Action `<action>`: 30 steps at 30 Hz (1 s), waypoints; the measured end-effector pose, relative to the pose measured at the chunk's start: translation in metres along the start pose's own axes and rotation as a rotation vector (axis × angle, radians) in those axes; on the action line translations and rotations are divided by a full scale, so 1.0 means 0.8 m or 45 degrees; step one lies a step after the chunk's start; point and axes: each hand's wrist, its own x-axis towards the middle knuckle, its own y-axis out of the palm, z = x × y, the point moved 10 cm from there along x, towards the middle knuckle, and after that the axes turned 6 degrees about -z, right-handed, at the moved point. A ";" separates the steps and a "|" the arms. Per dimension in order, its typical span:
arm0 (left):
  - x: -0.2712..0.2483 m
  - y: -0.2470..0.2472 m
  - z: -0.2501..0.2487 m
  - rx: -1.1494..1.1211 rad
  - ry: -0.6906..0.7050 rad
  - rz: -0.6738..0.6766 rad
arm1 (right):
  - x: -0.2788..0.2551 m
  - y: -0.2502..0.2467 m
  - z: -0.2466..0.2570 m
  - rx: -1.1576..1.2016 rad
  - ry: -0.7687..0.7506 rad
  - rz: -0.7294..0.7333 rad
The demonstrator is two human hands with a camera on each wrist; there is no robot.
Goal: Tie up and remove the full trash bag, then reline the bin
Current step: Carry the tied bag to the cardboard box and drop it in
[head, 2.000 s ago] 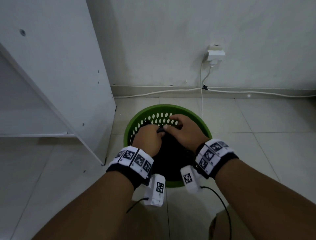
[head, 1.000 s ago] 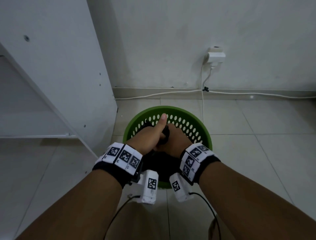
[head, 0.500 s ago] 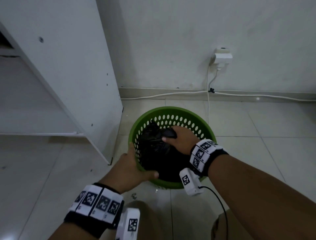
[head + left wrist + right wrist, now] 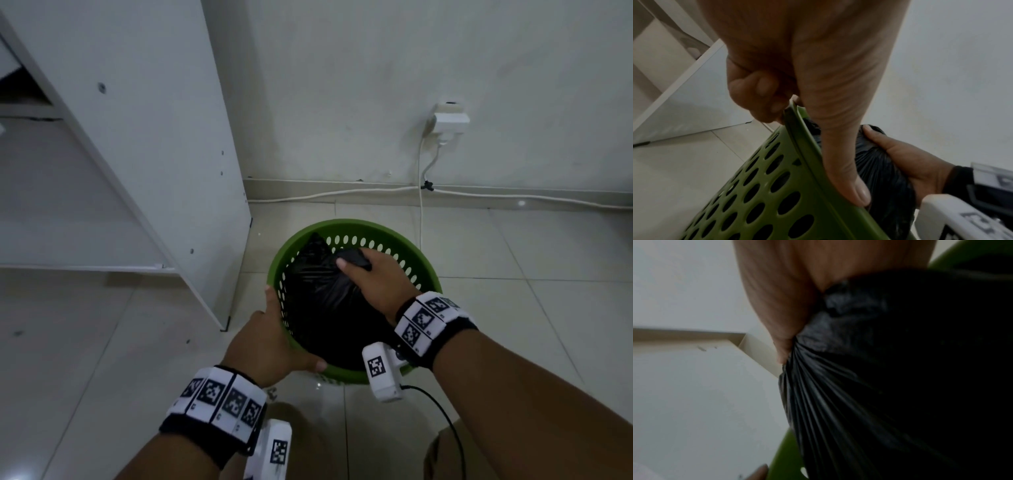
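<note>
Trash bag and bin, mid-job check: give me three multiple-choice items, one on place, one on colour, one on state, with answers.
1. Where is the left hand?
A. on the bin's near rim
B. on the wall plug
C. inside the shelf

2. What colour is the bin?
A. white
B. green
C. red

3. How is the trash bag held?
A. spread open
B. lying on the floor
C. gathered at its neck in the right hand

Answers: 1 A, thumb over the rim; 2 B, green perforated wall; 3 C, pleats converge into the fist.

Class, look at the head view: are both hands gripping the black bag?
No: only the right hand grips the bag; the left hand holds the bin rim.
</note>
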 end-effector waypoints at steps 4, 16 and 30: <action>-0.002 0.000 -0.004 0.062 -0.019 0.011 | -0.009 -0.028 0.020 0.356 0.058 -0.141; -0.009 0.004 -0.024 0.057 -0.076 -0.003 | -0.036 -0.103 0.093 0.859 0.032 -0.284; -0.135 -0.010 0.000 0.134 -0.586 0.237 | -0.057 -0.182 0.209 0.613 0.041 -0.326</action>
